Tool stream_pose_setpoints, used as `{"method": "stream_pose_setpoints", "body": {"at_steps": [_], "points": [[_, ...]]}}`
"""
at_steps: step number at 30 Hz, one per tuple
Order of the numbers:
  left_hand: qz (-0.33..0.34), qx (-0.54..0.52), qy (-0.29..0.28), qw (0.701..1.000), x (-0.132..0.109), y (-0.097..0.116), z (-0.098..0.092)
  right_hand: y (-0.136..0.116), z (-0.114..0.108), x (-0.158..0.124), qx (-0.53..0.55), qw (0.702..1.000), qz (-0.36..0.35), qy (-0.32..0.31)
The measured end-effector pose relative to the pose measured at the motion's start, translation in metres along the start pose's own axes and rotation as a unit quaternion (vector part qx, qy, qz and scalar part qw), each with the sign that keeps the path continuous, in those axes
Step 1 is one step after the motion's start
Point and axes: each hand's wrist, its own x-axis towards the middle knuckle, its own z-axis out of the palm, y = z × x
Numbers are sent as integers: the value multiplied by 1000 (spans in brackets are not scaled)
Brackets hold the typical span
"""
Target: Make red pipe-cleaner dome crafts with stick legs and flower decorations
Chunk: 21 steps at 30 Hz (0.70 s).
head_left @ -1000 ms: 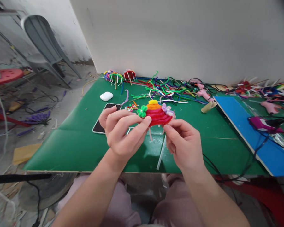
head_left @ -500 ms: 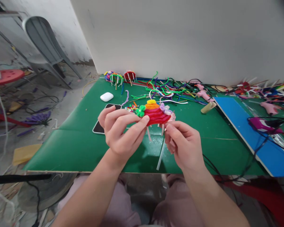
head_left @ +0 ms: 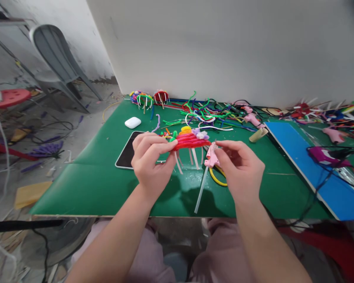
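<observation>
My left hand (head_left: 155, 157) pinches the left edge of a pipe-cleaner craft (head_left: 191, 141), holding it above the table. The craft has red rows, a yellow-orange top, a green flower at the left and lilac and white flowers at the right. Pale strips hang from its underside. Close to its right tip, my right hand (head_left: 236, 161) has thumb and finger pressed together; what lies between them is too small to make out. Behind and below the right fingers lies a pink glue gun (head_left: 212, 157), partly hidden, with a clear glue stick (head_left: 201, 192) sticking out toward me.
On the green table (head_left: 100, 188) lie a phone (head_left: 125, 153), a white earbud case (head_left: 133, 122) and a pile of loose pipe cleaners (head_left: 200, 112). Two similar crafts (head_left: 161, 96) stand at the back left. A blue board (head_left: 309, 169) with cables covers the right side.
The craft has tilted flatter, showing its edge and more hanging strips. My right hand has moved slightly right and up, uncovering the pink glue gun and a yellow loop.
</observation>
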Motion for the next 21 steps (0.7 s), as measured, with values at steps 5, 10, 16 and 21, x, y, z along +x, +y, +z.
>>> {"method": "stream_pose_setpoints", "body": {"at_steps": [5,10,16,21], "points": [[6,7,-19,1000,-1,3,2,0,-3,-1,-126,984,-125,-19],[14,7,-37,999,0,6,2,6,-2,0,-181,964,-194,-4],[21,12,-46,999,-2,9,3,9,-1,0,-246,931,-265,39],[21,18,-62,998,-3,7,2,9,0,0,-268,914,-298,65]]}}
